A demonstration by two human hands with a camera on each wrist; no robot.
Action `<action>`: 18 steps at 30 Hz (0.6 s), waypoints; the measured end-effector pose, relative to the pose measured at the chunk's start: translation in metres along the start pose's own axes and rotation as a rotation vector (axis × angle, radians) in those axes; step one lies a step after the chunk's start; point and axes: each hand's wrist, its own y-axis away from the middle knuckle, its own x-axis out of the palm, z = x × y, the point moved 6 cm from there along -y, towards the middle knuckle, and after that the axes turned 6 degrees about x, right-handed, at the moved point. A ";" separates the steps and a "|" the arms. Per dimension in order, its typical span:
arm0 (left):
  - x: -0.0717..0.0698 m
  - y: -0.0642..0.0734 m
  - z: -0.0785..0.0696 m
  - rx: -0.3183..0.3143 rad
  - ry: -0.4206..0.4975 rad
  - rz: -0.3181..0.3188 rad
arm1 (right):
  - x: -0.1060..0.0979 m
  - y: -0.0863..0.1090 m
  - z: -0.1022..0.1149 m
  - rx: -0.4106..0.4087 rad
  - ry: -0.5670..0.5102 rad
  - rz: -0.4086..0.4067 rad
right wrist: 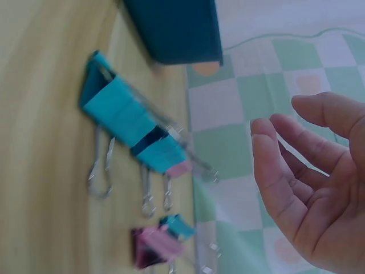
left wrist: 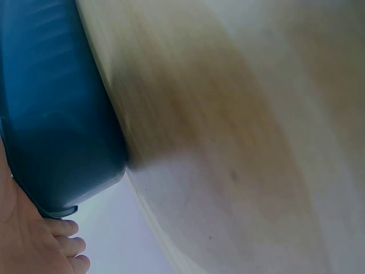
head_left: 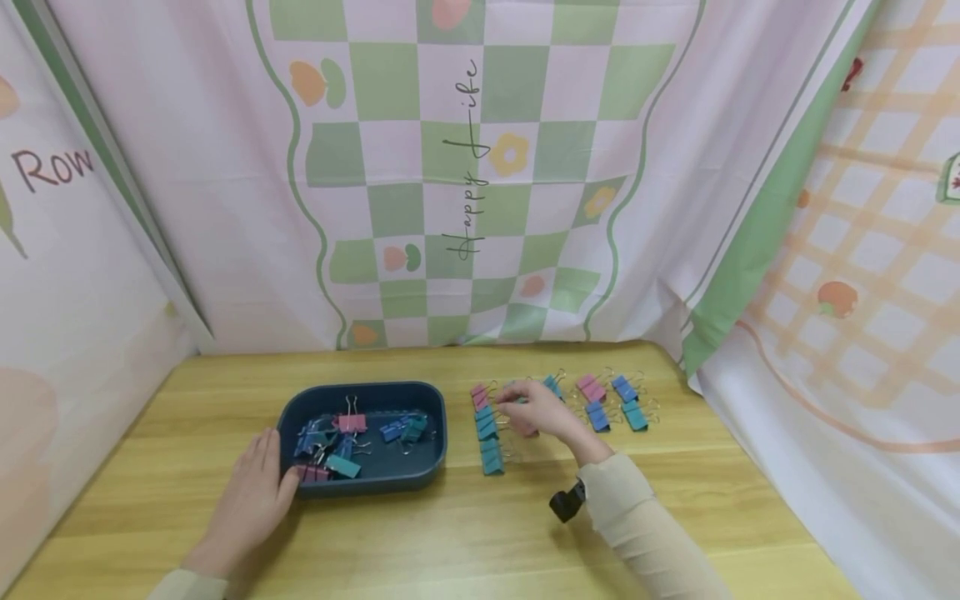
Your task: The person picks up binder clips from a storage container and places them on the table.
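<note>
My left hand (head_left: 251, 492) rests against the left side of a dark blue tray (head_left: 442, 442), its fingers extended along the outside of the rim. Inside the tray lie loose binder clips, among them a pink binder clip (head_left: 351, 423) and a teal binder clip (head_left: 343, 466). To the right, my right hand (head_left: 543, 408) hovers over binder clips set out on the table, partly hiding some. In the right wrist view its bent fingers and thumb stand apart with nothing between them. Nearest it on the left is a column with a teal binder clip (head_left: 491, 457) at the front.
Farther right stand more clips, including a blue binder clip (head_left: 597, 416) and a pink binder clip (head_left: 591, 387). The wooden table (head_left: 420, 542) meets a patterned curtain (head_left: 480, 300) at the back. A black device (head_left: 567, 502) is at the right wrist.
</note>
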 end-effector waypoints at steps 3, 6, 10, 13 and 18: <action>0.000 0.000 0.000 -0.003 -0.002 0.000 | 0.003 -0.003 0.011 -0.007 0.047 -0.014; 0.000 0.000 0.000 -0.006 -0.003 0.000 | 0.008 -0.007 0.021 -0.038 0.092 -0.028; 0.000 0.000 0.001 -0.007 -0.003 0.001 | 0.018 -0.014 0.032 -0.082 0.084 -0.006; 0.000 0.000 0.001 -0.002 -0.005 -0.002 | 0.026 -0.018 0.040 -0.102 0.081 0.016; 0.000 0.000 0.001 0.007 -0.008 -0.005 | 0.039 -0.025 0.051 -0.107 0.078 0.045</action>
